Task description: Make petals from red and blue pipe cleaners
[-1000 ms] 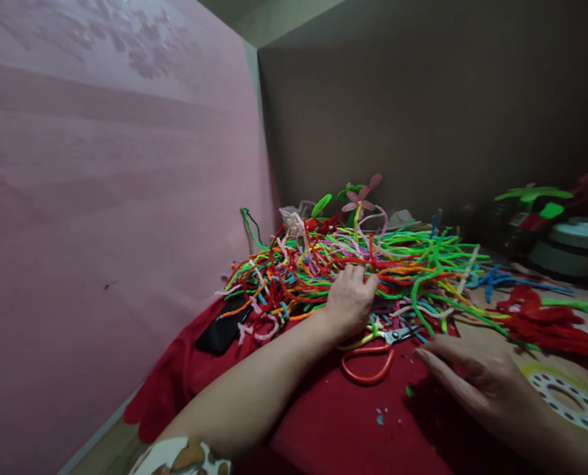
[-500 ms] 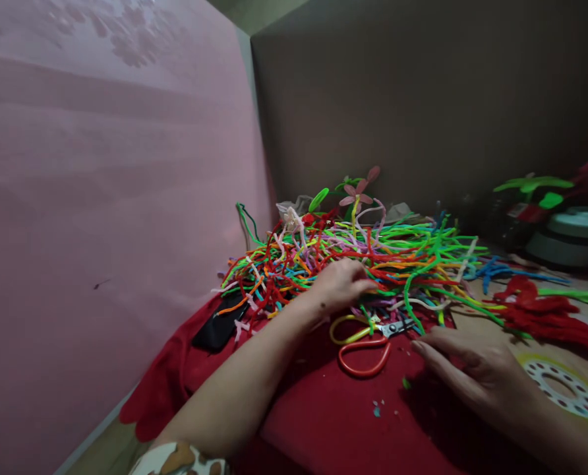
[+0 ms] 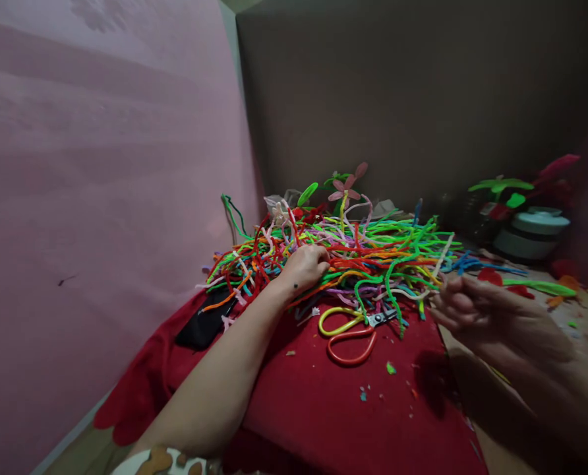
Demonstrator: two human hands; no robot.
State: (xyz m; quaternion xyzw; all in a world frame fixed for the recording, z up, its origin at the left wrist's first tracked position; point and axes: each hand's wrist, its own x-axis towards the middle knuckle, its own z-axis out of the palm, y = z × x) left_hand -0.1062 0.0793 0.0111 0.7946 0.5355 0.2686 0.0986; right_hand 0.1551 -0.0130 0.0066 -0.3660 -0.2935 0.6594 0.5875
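A tangled heap of colourful pipe cleaners (image 3: 373, 254) lies across the far part of the red cloth (image 3: 323, 402). My left hand (image 3: 304, 269) reaches into the heap's front, its fingers curled down around some strands; the fingertips are hidden. Beyond the heap's right end, my right hand (image 3: 496, 316) is raised, palm partly turned up, fingers bent together and somewhat blurred. Whatever they pinch, if anything, is too small to tell. Between the hands, in front of the heap, rest scissors (image 3: 358, 335) with one yellow and one red handle, a green strand lying over them.
A black phone (image 3: 200, 324) lies left of my forearm. Behind the heap stands a pink pipe-cleaner flower (image 3: 346, 191). At right are a lidded container (image 3: 534, 231) and a green pipe-cleaner leaf (image 3: 541, 287). A pink wall (image 3: 126, 198) borders the left side.
My right hand has lifted from beside the scissors and turned to curl its fingers. The left hand stays at the heap, a little further left along it. The view has shifted slightly right.
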